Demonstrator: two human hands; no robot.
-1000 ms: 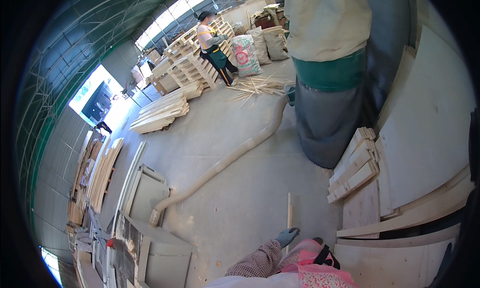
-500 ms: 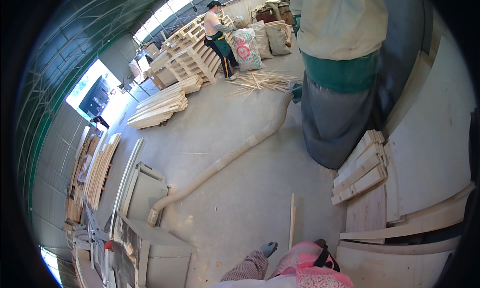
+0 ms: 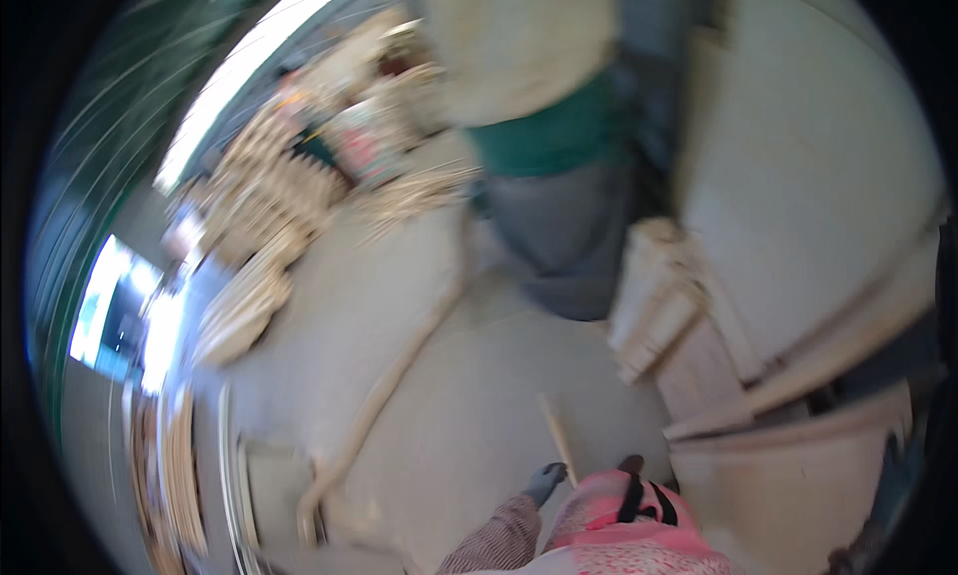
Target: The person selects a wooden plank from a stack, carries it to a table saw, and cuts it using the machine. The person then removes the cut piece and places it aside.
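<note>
My left hand (image 3: 544, 482), in a grey-blue glove under a checked sleeve (image 3: 499, 537), hangs low in front of me. Its fingers are smeared by motion. Close beside the fingertips a narrow wooden strip (image 3: 555, 430) slants across the floor. Whether the fingers touch it I cannot tell. To the right of that hand lies the pink patterned cloth of my clothing (image 3: 639, 545), with black straps on it. A dark rounded tip, perhaps a shoe, pokes out beyond the cloth. My right hand does not show.
A beige hose (image 3: 399, 360) runs over the floor to a dust-collector bag (image 3: 554, 216). Short boards (image 3: 654, 300) and large pale panels (image 3: 798, 216) stand at right. Pallets (image 3: 264, 191), sacks (image 3: 374, 141) and scattered strips (image 3: 414, 196) lie far left. A grey machine (image 3: 284, 490) stands near left.
My view has swung to the right and blurred, so the bag and pallets sit further left. The left hand now appears nearer the wooden strip. The far worker is now barely distinguishable.
</note>
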